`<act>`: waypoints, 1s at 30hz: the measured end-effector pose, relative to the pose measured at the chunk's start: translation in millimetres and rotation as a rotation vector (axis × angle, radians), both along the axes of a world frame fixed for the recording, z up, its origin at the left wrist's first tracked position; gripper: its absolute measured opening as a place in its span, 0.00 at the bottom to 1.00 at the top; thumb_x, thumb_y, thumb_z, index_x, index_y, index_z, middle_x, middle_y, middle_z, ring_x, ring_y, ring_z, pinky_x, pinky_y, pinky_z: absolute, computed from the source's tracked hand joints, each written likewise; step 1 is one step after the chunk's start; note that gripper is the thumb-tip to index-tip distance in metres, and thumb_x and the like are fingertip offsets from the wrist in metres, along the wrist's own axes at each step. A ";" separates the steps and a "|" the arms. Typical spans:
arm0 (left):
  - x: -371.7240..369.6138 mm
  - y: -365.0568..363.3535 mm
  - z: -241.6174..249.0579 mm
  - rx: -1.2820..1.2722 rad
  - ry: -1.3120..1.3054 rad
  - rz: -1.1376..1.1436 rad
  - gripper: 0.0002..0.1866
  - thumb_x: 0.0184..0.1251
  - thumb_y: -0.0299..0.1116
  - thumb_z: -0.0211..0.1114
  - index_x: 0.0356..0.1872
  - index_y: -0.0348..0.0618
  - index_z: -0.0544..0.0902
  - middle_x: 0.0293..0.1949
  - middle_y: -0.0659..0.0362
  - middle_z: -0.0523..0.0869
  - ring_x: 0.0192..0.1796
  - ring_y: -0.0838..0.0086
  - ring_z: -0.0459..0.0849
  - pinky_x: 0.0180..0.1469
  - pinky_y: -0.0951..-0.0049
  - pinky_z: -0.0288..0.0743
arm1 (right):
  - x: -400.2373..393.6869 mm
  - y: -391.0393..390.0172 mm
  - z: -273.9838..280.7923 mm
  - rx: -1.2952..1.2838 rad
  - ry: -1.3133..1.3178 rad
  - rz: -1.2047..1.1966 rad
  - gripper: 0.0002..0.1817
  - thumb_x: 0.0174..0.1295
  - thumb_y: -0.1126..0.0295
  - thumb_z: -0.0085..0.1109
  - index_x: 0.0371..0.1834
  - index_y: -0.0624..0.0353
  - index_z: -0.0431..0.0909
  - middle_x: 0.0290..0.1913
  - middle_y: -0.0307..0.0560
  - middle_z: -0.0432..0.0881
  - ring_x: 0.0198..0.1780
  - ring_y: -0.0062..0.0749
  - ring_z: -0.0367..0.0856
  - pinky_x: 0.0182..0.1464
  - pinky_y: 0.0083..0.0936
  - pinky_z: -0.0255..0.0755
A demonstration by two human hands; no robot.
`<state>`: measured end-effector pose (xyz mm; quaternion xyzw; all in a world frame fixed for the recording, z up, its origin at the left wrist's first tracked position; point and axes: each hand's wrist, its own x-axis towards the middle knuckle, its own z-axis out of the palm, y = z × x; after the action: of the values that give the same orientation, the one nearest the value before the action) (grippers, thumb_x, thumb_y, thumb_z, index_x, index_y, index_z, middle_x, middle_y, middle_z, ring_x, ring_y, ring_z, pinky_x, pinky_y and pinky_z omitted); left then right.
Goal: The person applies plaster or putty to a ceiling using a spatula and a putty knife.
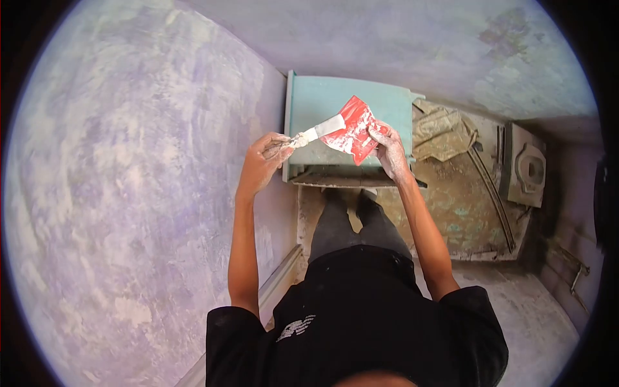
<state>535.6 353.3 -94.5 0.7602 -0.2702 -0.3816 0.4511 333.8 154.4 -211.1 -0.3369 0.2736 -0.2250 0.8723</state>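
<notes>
My left hand (274,151) is closed around the paste-smeared handle of a putty knife (330,126), whose pale blade points up and right. The blade's end lies against a red plastic spreader (354,116) streaked with white paste. My right hand (389,147) grips the spreader by its right edge, thumb on the near face. Both hands are coated with white residue. The two tools are held up over a light teal cabinet (351,90).
A purple and white mottled wall (142,180) rises at the left, another (412,45) behind the cabinet. To the right are a crumpled tan cloth (445,132), long dark strips (491,193), a dusty squat toilet (530,169) and a wall tap (580,269).
</notes>
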 end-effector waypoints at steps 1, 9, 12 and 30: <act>0.4 1.0 14.6 -0.027 -0.084 -0.012 0.11 0.64 0.29 0.68 0.44 0.38 0.81 0.35 0.63 0.83 0.33 0.85 0.76 0.33 0.82 0.69 | 2.5 -3.5 14.8 -0.016 -0.016 0.038 0.18 0.66 0.70 0.57 0.57 0.65 0.73 0.46 0.42 0.82 0.45 0.24 0.83 0.49 0.27 0.81; -10.7 2.8 111.0 -0.010 -0.376 -0.112 0.12 0.61 0.29 0.70 0.43 0.35 0.82 0.37 0.59 0.85 0.40 0.79 0.80 0.45 0.76 0.75 | -1.8 -5.0 86.9 -0.047 -0.139 0.082 0.17 0.64 0.71 0.57 0.54 0.66 0.74 0.46 0.44 0.83 0.46 0.24 0.83 0.49 0.24 0.79; -13.7 5.7 125.7 -0.036 -0.512 -0.190 0.13 0.57 0.27 0.71 0.43 0.35 0.82 0.36 0.57 0.85 0.41 0.77 0.82 0.45 0.75 0.75 | -13.4 -5.0 110.7 -0.044 -0.171 0.076 0.17 0.63 0.72 0.57 0.54 0.68 0.74 0.45 0.46 0.83 0.46 0.26 0.84 0.48 0.25 0.81; -19.4 23.9 178.9 -0.540 -0.634 -0.478 0.15 0.49 0.18 0.71 0.41 0.38 0.85 0.43 0.57 0.86 0.46 0.70 0.84 0.46 0.73 0.79 | -99.8 63.7 240.8 -0.212 -0.142 -0.179 0.25 0.61 0.74 0.54 0.61 0.76 0.67 0.55 0.58 0.78 0.52 0.35 0.82 0.57 0.30 0.76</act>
<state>516.2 377.2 84.3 0.6114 -0.6513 -0.1401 0.4271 234.0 218.1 29.7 -0.3847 0.2150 -0.3525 0.8255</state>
